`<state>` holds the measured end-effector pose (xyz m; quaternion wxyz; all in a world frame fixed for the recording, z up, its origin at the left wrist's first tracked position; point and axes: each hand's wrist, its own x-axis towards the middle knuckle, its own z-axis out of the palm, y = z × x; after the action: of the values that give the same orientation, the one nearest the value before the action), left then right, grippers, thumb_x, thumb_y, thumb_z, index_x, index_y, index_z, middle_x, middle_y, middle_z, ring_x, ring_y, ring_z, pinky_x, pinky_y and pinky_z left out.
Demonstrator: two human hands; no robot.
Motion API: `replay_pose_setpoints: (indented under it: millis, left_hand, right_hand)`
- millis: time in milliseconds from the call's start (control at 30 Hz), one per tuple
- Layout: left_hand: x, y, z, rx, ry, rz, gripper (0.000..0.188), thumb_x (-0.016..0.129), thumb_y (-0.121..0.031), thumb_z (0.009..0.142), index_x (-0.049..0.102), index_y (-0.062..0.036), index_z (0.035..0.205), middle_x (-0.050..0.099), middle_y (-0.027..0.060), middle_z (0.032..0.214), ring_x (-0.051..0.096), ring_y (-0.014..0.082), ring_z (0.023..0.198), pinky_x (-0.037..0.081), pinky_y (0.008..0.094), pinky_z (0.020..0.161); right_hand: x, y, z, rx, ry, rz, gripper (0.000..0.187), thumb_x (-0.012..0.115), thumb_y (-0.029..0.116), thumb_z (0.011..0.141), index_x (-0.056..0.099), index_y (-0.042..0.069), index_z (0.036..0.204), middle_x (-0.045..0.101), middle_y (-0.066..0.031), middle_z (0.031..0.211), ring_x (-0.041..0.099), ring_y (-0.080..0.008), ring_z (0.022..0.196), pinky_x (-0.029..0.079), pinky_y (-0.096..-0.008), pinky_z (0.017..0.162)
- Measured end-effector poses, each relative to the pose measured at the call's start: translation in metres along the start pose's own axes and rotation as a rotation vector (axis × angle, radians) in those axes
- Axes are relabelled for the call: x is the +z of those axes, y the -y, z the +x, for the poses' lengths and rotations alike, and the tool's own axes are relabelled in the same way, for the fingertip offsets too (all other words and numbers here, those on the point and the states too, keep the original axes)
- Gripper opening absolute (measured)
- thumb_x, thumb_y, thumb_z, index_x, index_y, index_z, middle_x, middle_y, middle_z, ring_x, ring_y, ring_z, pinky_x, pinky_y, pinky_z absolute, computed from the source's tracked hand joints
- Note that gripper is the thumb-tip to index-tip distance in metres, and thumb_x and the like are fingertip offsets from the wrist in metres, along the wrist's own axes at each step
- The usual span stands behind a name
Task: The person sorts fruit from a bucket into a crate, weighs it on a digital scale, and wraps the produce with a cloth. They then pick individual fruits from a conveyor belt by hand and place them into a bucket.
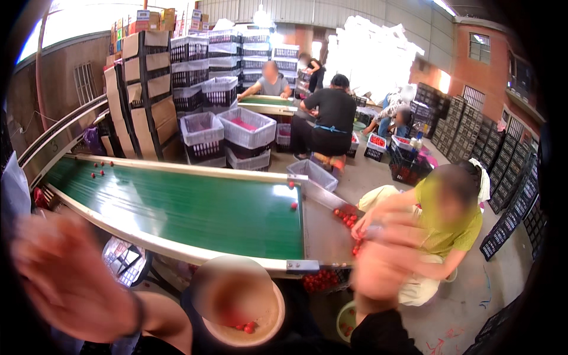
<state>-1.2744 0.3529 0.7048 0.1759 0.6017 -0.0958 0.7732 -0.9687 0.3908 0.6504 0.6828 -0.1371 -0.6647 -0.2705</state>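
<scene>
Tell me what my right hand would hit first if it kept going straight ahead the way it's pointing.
Probably the small red fruits on the grey metal end plate of the green conveyor belt. Your right hand is motion-blurred, so direction and depth are uncertain.

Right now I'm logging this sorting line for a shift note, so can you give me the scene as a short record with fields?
Setting: warehouse hall with stacked white plastic crates
Belt: long green conveyor belt, a few small red fruits scattered on it
Left hand: left hand raised, open, blurred, holding nothing
Right hand: right hand blurred near the belt's metal end plate; grip unclear
Below: round tan bowl with a few red fruits
Others: person in yellow-green shirt at the belt end
</scene>
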Motion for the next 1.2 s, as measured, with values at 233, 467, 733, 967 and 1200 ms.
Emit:
replay_pose_setpoints:
  millis: [233,467,733,967,1200]
  left_hand:
    - [0.088,0.023,-0.080,-0.189,-0.002,-0.505,0.015,0.054,-0.023,0.084,0.057,-0.0117,0.094,0.052,0.0066,0.099,0.048,0.0252,0.097,0.042,0.0433,0.082]
    - [0.101,0.022,-0.079,-0.179,-0.083,-0.575,0.014,0.057,-0.020,0.082,0.059,-0.0110,0.092,0.058,0.0022,0.094,0.050,0.0220,0.097,0.045,0.0430,0.079]
    - [0.115,0.042,-0.073,-0.127,-0.105,-0.741,0.015,0.052,-0.025,0.085,0.056,-0.0112,0.091,0.058,0.0002,0.092,0.048,0.0187,0.092,0.040,0.0415,0.082]
    - [0.076,0.084,-0.091,-0.209,0.064,-0.365,0.017,0.040,-0.028,0.089,0.050,-0.0137,0.090,0.048,0.0077,0.097,0.045,0.0237,0.096,0.042,0.0447,0.078]
    - [-0.049,0.204,-0.190,-0.687,0.374,0.880,0.007,0.054,-0.008,0.079,0.057,-0.0028,0.083,0.056,0.0128,0.083,0.052,0.0288,0.080,0.040,0.0341,0.072]
  right_hand:
    - [0.078,-0.035,-0.245,0.555,0.837,-0.141,0.014,0.057,0.022,0.079,0.056,0.009,0.084,0.052,-0.0069,0.086,0.048,-0.0256,0.087,0.038,-0.0374,0.076]
    - [0.095,-0.024,-0.271,0.686,0.917,-0.241,0.014,0.057,0.020,0.077,0.058,0.007,0.075,0.053,-0.0076,0.081,0.050,-0.0255,0.082,0.041,-0.0371,0.072]
    - [0.089,-0.025,-0.268,0.628,0.857,-0.228,0.012,0.058,0.018,0.076,0.058,0.007,0.074,0.054,-0.0072,0.081,0.051,-0.0259,0.082,0.042,-0.0364,0.072]
    - [0.077,-0.027,-0.276,0.588,0.966,-0.317,0.016,0.055,0.023,0.079,0.055,0.007,0.078,0.052,-0.0070,0.082,0.050,-0.0244,0.084,0.042,-0.0356,0.072]
    - [0.092,-0.021,-0.272,0.649,0.953,-0.282,0.017,0.057,0.024,0.077,0.054,0.007,0.076,0.050,-0.0076,0.079,0.049,-0.0248,0.080,0.042,-0.0362,0.069]
